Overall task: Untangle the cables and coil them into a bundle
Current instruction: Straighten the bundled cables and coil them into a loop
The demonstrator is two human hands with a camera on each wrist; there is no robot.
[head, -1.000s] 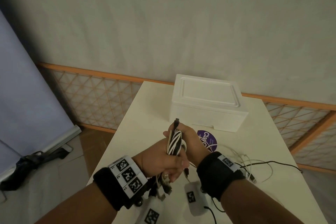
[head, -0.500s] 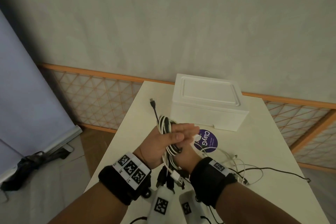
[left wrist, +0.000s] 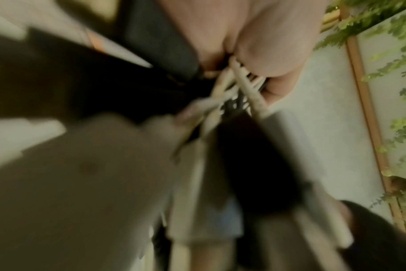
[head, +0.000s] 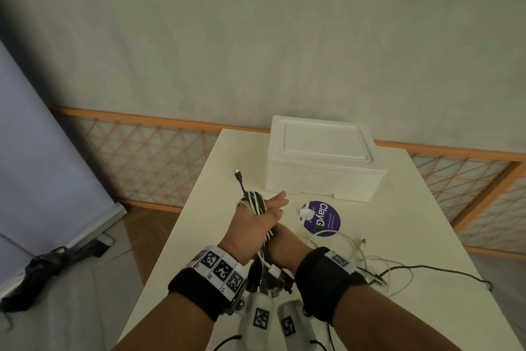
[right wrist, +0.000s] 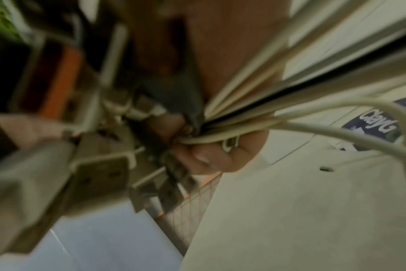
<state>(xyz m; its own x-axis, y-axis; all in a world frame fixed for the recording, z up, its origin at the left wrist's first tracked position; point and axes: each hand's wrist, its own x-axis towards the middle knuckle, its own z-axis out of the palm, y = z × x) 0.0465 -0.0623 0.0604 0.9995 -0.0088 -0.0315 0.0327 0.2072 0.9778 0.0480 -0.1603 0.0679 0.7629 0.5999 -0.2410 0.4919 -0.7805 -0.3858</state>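
A coil of black and white cables [head: 254, 204] is looped round my left hand [head: 257, 218], whose fingers point straight ahead toward the box. A black plug [head: 237, 174] sticks up from the coil. My right hand [head: 283, 244] sits just under the left and grips the coil's lower strands; several USB plugs [head: 274, 275] hang below it. In the blurred right wrist view, fingers [right wrist: 209, 157] pinch the white and black cables [right wrist: 243, 117]. The left wrist view shows cables [left wrist: 232, 82] running from the palm [left wrist: 255, 36]. Loose white and black cables [head: 370, 265] trail on the table to the right.
A white foam box [head: 321, 162] stands at the back of the cream table [head: 427, 236]. A round purple ClayG sticker [head: 321, 218] lies in front of it. The table's left edge drops to the floor; an orange lattice fence [head: 142, 157] runs behind.
My left hand went from a fist round the coil to straight fingers. The black plug swung up and left. My right hand slid down below the left.
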